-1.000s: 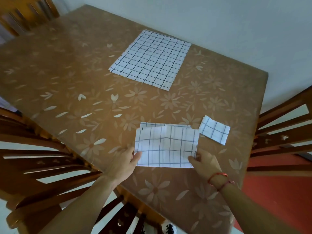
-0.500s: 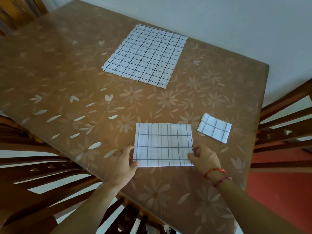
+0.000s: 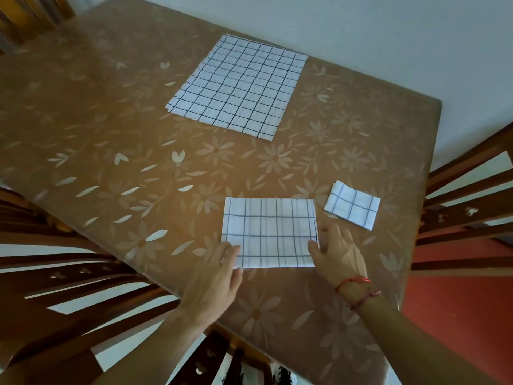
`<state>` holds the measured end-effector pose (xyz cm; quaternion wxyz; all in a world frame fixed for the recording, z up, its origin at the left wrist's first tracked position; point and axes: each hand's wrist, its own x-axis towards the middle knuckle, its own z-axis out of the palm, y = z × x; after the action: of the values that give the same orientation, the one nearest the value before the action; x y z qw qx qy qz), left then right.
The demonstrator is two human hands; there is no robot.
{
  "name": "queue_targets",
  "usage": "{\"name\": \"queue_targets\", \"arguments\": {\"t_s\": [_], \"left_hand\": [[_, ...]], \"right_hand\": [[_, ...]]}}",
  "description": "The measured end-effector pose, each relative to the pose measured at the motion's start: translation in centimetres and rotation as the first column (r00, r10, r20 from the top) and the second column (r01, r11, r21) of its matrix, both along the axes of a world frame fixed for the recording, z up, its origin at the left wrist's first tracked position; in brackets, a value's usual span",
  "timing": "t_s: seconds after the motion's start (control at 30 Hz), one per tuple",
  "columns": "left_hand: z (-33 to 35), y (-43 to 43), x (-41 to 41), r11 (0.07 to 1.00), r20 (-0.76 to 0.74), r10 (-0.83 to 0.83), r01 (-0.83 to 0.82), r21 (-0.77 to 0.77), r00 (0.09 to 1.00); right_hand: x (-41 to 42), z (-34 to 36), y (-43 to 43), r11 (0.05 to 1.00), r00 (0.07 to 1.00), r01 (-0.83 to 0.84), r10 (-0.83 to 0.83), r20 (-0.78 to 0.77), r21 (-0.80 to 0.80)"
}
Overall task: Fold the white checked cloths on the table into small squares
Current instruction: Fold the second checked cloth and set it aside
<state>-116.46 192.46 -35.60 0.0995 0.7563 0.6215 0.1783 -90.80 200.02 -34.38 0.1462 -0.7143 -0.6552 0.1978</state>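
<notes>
A white checked cloth folded in half [image 3: 270, 232] lies flat near the table's front edge. My left hand [image 3: 215, 276] touches its near left corner with the fingers. My right hand [image 3: 337, 255] rests at its right edge, thumb on the cloth, fingers spread and relaxed. A small folded square of the same cloth [image 3: 352, 207] lies just to the right. A stack of unfolded checked cloths [image 3: 238, 84] lies spread out at the far side of the table.
The table [image 3: 111, 140] has a brown cover with a pale flower print. Wooden chair backs stand at the left [image 3: 55, 273], right [image 3: 466, 201] and far left corner. A white wall runs behind the table.
The raised, wrinkled upper layer has been laid down flat, edges aligned. Both hands stay at the cloth's near corners; the right fingers have loosened and spread.
</notes>
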Motion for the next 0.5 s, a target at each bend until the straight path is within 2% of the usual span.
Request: {"name": "queue_targets", "arguments": {"t_s": [0.07,0.13,0.27,0.33,0.5], "left_hand": [[0.4,-1.2,1.5,0.995,-0.035,-0.096,0.095,-0.018,0.995],[0.1,-2.2,2.9,0.985,-0.1,-0.169,0.165,-0.043,0.981],[-1.7,-2.4,3.7,0.979,-0.122,-0.187,0.174,-0.106,0.975],[-2.6,-2.3,3.7,0.974,-0.157,-0.206,0.187,-0.124,0.966],[-3.3,-2.8,3.4,0.97,-0.192,-0.212,0.183,-0.16,0.958]], "right_hand": [[-1.0,0.1,-1.3,0.974,0.986,-0.164,0.157,0.057,0.157],[-2.4,0.0,-3.0,0.899,0.93,-0.361,0.329,0.164,0.247],[-5.2,-1.6,-6.5,0.762,0.758,-0.636,0.585,0.289,0.126],[-5.6,-2.6,-7.3,0.725,0.704,-0.684,0.629,0.33,0.08],[-5.6,-3.3,-7.5,0.739,0.697,-0.673,0.64,0.323,-0.013]]}}
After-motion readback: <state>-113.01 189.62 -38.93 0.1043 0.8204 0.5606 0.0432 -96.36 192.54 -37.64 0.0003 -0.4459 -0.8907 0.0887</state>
